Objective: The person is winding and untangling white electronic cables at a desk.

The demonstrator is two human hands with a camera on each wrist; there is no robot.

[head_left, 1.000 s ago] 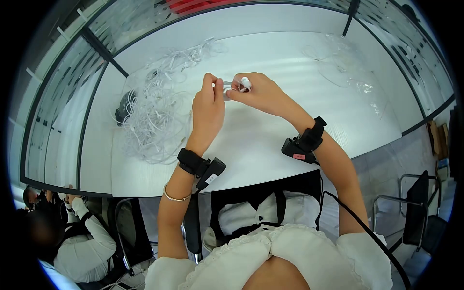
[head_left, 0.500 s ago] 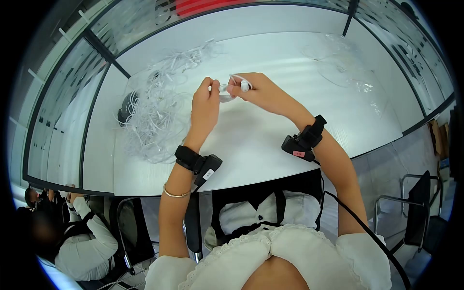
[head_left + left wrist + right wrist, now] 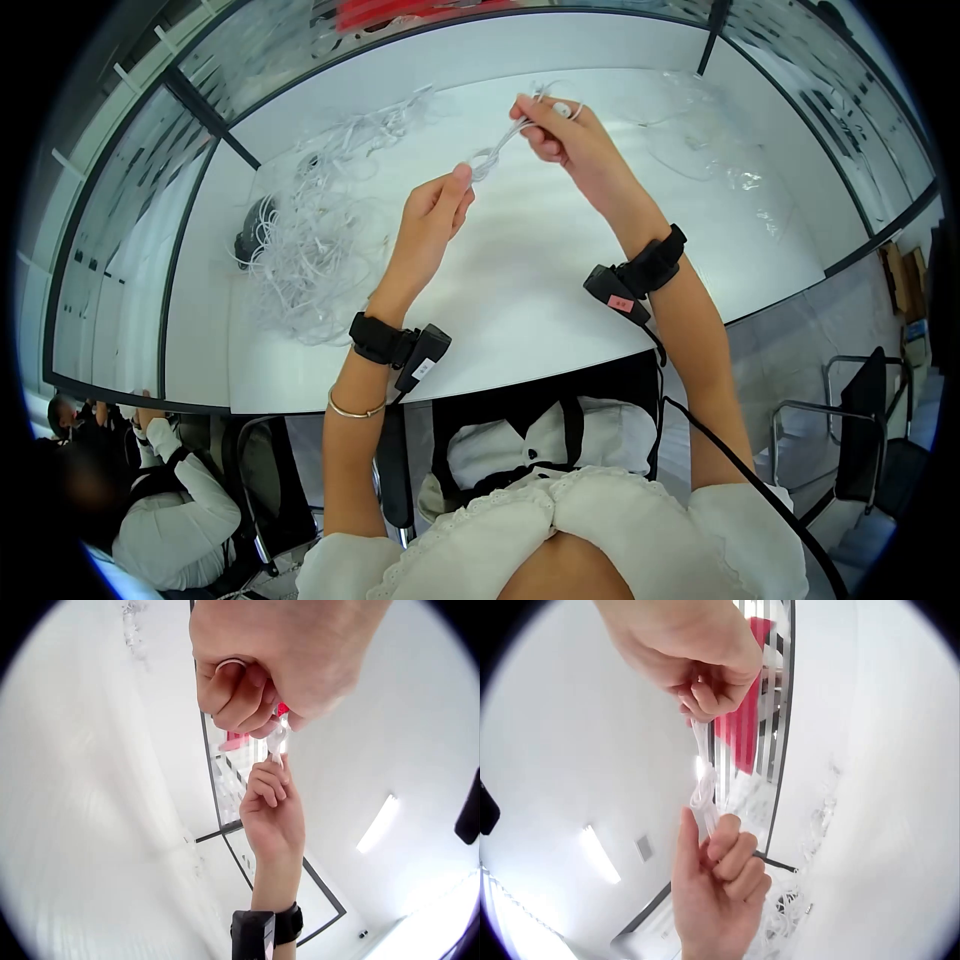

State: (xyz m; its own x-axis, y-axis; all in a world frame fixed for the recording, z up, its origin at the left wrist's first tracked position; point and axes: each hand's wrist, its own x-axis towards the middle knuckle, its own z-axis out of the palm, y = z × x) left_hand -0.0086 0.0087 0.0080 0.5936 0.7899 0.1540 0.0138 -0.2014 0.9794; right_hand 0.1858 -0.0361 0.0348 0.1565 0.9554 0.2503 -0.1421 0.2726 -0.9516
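Observation:
A bundle of white wired earphones (image 3: pixel 508 141) is stretched between my two hands above the white table. My left hand (image 3: pixel 428 225) pinches its lower end between thumb and fingers. Farther forward and to the right, my right hand (image 3: pixel 585 152) grips the other end, with a white earbud (image 3: pixel 562 109) and a thin loop beside its fingers. In the right wrist view, the cord (image 3: pixel 703 791) shows a twisted loop just above the left thumb. The left wrist view shows the short span of cord (image 3: pixel 277 740) between both hands; the ends inside the fingers are hidden.
A tangled heap of white cables (image 3: pixel 310 255) covers the left of the table (image 3: pixel 520 300), beside a dark rounded object (image 3: pixel 256 230). Clear plastic wrapping (image 3: pixel 745 180) lies at the right. Low white panels edge the table. Another person (image 3: pixel 175 510) sits at the lower left.
My hands were close together and have moved apart. The right hand has gone forward and to the right with the earbud end, pulling the white cord straight between them.

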